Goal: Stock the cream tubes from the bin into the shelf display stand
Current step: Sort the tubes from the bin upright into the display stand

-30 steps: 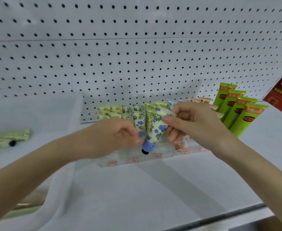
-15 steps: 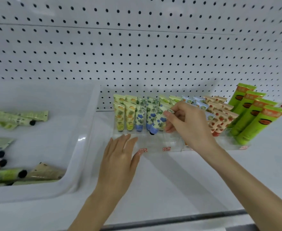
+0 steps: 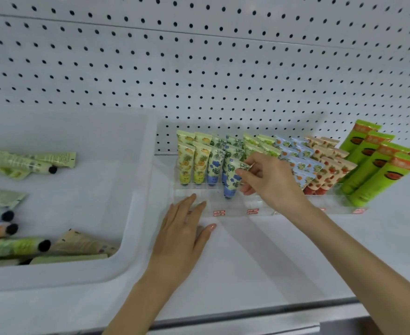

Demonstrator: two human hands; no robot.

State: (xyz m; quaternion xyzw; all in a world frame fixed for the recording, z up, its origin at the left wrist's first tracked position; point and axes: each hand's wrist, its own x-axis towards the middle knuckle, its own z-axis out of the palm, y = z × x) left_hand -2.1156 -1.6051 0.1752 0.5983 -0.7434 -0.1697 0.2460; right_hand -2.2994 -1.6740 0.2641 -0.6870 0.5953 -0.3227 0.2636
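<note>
One tube is in play: my right hand (image 3: 269,180) pinches the blue-flowered cream tube (image 3: 231,181) by its crimped upper end, thumb and fingertips closed on it. The tube hangs cap-down and tilted, its blue cap low in the clear display stand (image 3: 259,204), just in front of the other blue-flowered tubes. My left hand (image 3: 184,228) lies flat on the white shelf (image 3: 259,262), fingers straight and holding nothing, fingertips touching the stand's front-left corner. I judge it is bracing the stand.

I read the step as seating this tube in its lane. The next move calls for settling the cap down to the lane floor, leaning the body back against the tube behind, then releasing gently. The neighbours stand close on both sides, and a careless release could tip them.

Beside the stand on the left sits the white bin (image 3: 136,189), with several loose tubes (image 3: 12,247) lying in it, so plenty of stocking remains. The left hand is the nearer one for the next pick.
</note>
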